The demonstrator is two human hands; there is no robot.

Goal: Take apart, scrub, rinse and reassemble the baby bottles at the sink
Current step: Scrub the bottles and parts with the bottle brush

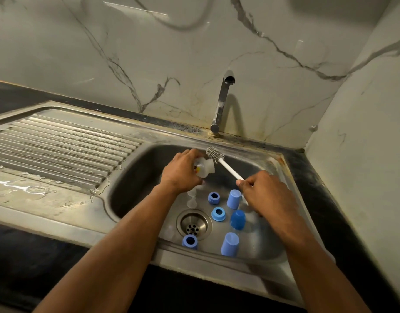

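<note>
The left hand point(183, 171) grips a clear bottle point(204, 169), largely hidden behind its fingers. The right hand point(265, 193) pinches the brush point(221, 161) handle; the handle's lower end is concealed.

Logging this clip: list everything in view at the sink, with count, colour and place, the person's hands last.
baby bottle: 1, clear with a coloured print, held over the basin
bottle brush: 1, grey head on a white handle, head just outside the bottle
screw rings: 3, blue, on the basin floor around the drain
caps: 3, blue, basin floor, right of the rings
teats: at least 2, clear, basin floor below the bottle
drain: 1, steel, basin centre
sink: 1, steel, wet ribbed drainboard at left
tap: 1, chrome, behind the basin, no water running
wall: grey-veined marble
left hand: grips the bottle
right hand: pinches the brush handle
</note>
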